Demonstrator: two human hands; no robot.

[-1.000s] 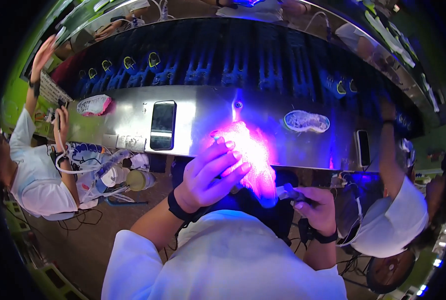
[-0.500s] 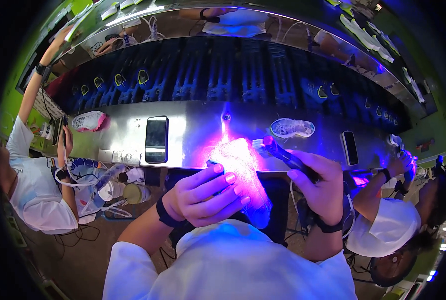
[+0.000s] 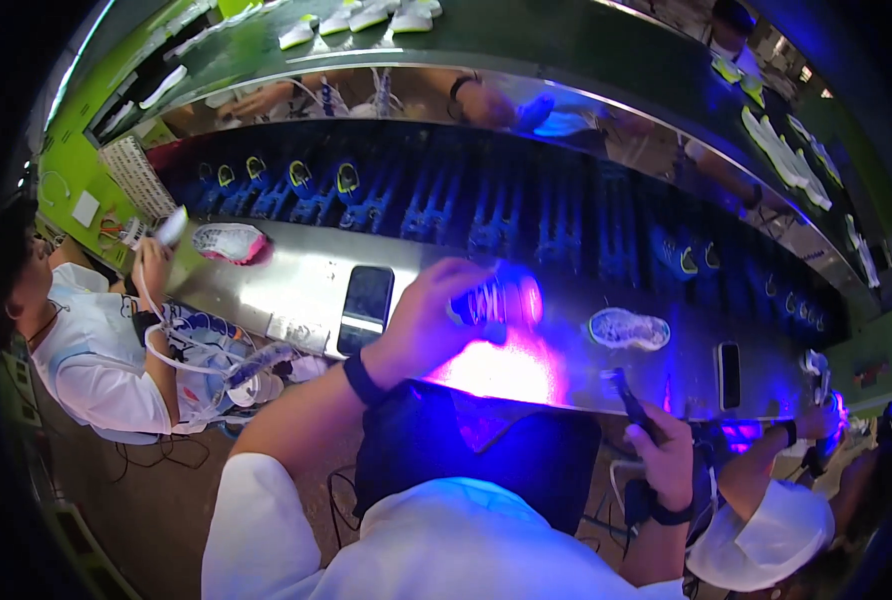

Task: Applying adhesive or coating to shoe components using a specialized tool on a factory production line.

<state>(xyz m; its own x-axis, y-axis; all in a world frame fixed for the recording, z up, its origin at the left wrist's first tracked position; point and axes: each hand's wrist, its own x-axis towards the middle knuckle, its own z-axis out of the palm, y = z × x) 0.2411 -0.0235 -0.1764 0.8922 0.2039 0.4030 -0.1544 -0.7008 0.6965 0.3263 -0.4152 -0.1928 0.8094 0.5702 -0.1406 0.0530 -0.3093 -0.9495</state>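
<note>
Over the metal bench, in bright pink-violet light, my left hand (image 3: 428, 318) is closed around a laced shoe (image 3: 488, 303). The laces face me, and part of the shoe is hidden behind my fingers. My right hand (image 3: 664, 452) grips the dark handle of a brush (image 3: 628, 395) near the bench's front edge, apart from the shoe. Light-coloured bristles show dimly at its far end. Between the two hands lies the brightest patch of light on the bench.
On the metal bench (image 3: 296, 290) lie a pale shoe sole (image 3: 629, 329), a pink-edged sole (image 3: 231, 242) and two phones (image 3: 366, 305) (image 3: 729, 375). Behind are a dark rack (image 3: 486, 215) and a conveyor belt (image 3: 526, 45) carrying shoe parts. Co-workers sit left (image 3: 106, 345) and right (image 3: 766, 530).
My left hand has carried the shoe forward, away from my body, and turned it. My right hand has drawn the brush off the shoe and lowered it. The view has shifted.
</note>
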